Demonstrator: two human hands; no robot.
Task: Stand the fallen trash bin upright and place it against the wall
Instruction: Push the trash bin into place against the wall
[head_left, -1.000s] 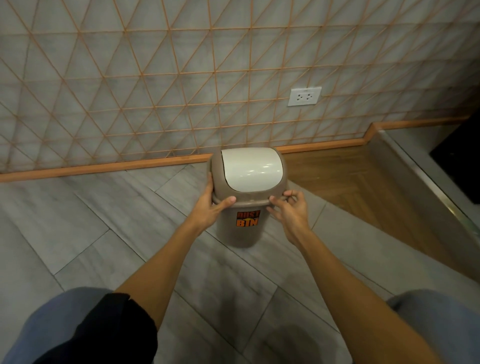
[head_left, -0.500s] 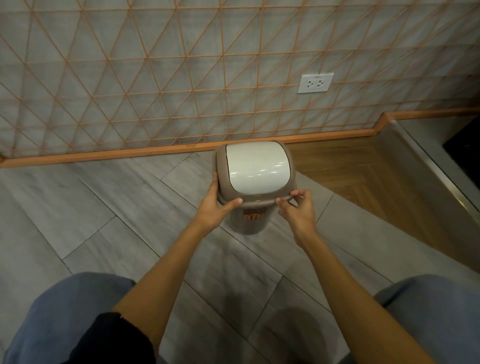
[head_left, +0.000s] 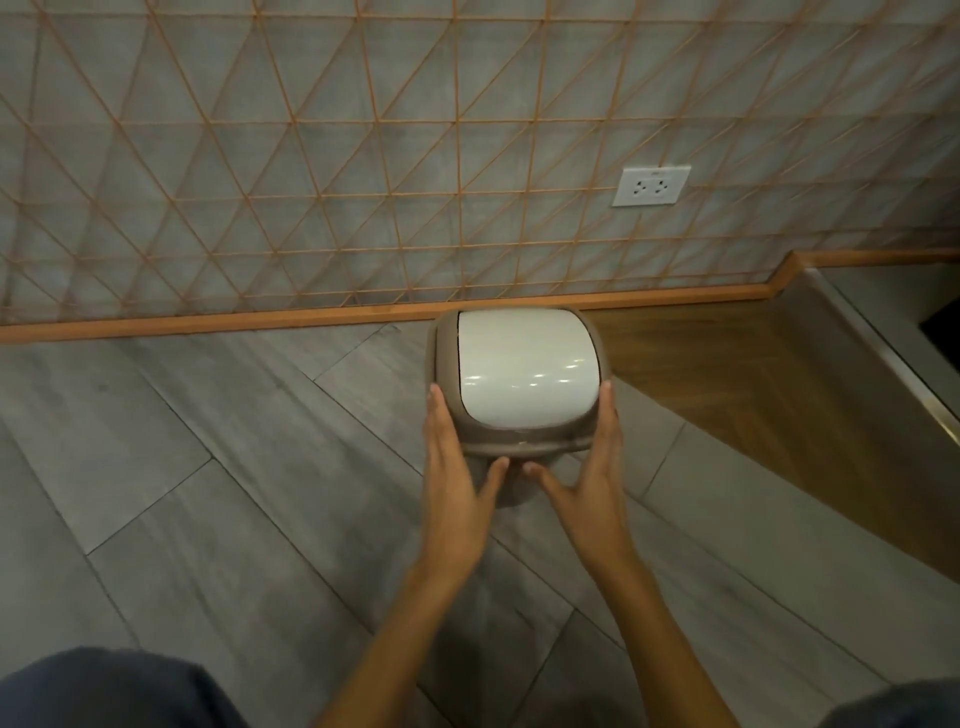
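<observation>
Upright trash bin (head_left: 519, 384) pressed between two open hands, just in front of the wall (head_left: 363, 156).

Left hand (head_left: 457, 467) and right hand (head_left: 587, 467) lie flat against its sides, fingers uncurled; next, probably a short push to the wall.

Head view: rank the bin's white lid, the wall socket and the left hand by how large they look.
1. White lid, largest.
2. Left hand, though it is nearer the camera, so its rank is unsure.
3. Wall socket, smallest, and farthest away.

Small taupe trash bin (head_left: 519, 441) with glossy white swing lid (head_left: 524, 371), standing upright on grey floor tiles, its far edge at the orange skirting of the wall (head_left: 363, 156)
</observation>
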